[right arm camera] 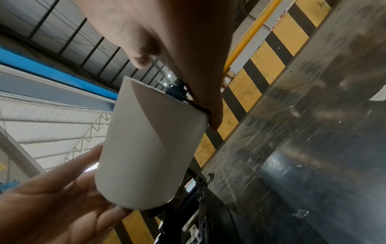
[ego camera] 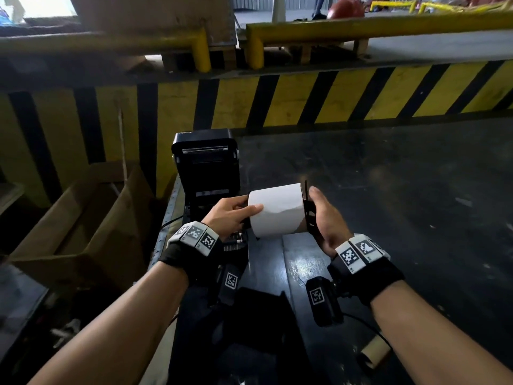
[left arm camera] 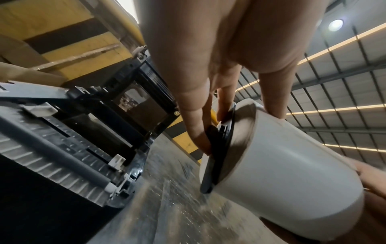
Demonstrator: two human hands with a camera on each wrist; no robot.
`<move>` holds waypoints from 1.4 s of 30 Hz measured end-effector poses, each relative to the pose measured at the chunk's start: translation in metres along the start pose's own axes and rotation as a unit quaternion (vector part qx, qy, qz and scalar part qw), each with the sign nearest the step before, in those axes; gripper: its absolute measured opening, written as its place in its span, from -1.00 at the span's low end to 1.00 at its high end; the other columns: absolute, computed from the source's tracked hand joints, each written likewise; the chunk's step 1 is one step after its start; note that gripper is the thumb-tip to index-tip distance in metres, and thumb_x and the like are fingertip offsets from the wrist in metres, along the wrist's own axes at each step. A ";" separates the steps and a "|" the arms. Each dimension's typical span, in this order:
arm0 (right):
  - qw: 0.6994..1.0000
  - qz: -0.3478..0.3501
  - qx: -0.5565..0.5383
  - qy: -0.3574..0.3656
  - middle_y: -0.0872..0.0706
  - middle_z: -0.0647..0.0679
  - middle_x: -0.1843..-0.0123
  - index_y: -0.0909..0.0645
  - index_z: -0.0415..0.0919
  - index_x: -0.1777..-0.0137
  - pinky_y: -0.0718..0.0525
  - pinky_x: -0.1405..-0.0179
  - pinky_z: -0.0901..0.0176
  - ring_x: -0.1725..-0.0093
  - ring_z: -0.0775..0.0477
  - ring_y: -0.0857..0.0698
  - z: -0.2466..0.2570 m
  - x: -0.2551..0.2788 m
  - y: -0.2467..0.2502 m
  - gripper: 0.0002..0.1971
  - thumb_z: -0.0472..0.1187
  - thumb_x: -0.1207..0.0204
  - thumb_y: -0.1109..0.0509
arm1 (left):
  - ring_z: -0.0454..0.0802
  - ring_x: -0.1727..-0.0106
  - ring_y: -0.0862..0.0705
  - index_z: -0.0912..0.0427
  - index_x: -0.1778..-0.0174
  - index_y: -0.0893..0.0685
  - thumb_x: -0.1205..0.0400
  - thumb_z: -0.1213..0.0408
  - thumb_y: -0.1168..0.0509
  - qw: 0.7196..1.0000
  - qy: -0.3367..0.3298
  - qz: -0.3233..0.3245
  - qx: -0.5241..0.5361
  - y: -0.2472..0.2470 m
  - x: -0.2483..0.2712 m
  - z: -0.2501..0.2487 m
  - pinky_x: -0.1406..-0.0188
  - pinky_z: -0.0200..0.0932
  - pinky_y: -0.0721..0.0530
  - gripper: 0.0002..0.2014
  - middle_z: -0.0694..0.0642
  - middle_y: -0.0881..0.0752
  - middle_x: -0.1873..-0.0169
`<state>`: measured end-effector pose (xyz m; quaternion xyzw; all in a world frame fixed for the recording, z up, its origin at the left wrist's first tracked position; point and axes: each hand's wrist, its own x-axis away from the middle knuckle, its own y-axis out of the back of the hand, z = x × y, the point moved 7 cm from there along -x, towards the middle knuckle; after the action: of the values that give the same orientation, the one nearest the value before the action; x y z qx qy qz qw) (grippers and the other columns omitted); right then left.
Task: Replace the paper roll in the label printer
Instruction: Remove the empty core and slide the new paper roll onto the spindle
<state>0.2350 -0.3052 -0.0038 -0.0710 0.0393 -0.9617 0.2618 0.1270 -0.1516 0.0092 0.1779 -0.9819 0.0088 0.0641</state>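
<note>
I hold a white paper roll [ego camera: 277,213] level above the dark tabletop, just in front of the black label printer [ego camera: 206,162], whose lid stands open. My left hand [ego camera: 244,215] grips the roll's left end, thumb lying on top. In the left wrist view its fingers [left arm camera: 198,132] press a black holder flange [left arm camera: 217,158] against that end of the roll [left arm camera: 292,173]. My right hand [ego camera: 319,212] grips the black flange [ego camera: 307,209] at the right end. The right wrist view shows the roll [right arm camera: 146,156] between both hands.
An empty brown cardboard core [ego camera: 374,352] lies on the table at the lower right. An open cardboard box [ego camera: 77,226] stands left of the table. A black pouch [ego camera: 263,315] lies near me. A yellow-and-black striped barrier [ego camera: 333,98] runs behind.
</note>
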 end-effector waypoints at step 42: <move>0.844 0.197 0.477 0.146 -0.73 -0.32 -0.03 -0.70 -0.30 -0.09 -0.59 -0.01 -0.02 -0.04 -0.29 -0.70 -0.043 -0.143 -0.161 -0.75 -0.17 -0.49 -0.40 | -0.12 -0.27 -0.64 -0.11 -0.49 -0.41 -0.23 -0.13 -0.56 0.963 0.056 -0.132 -0.229 0.208 -0.056 0.055 -0.41 -0.04 -0.56 -0.12 0.03 -0.71 -0.23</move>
<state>0.2702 -0.0924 -0.0444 0.2130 -0.3736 -0.7889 0.4390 0.0998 0.0605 -0.0517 0.2857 -0.9203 -0.2148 0.1587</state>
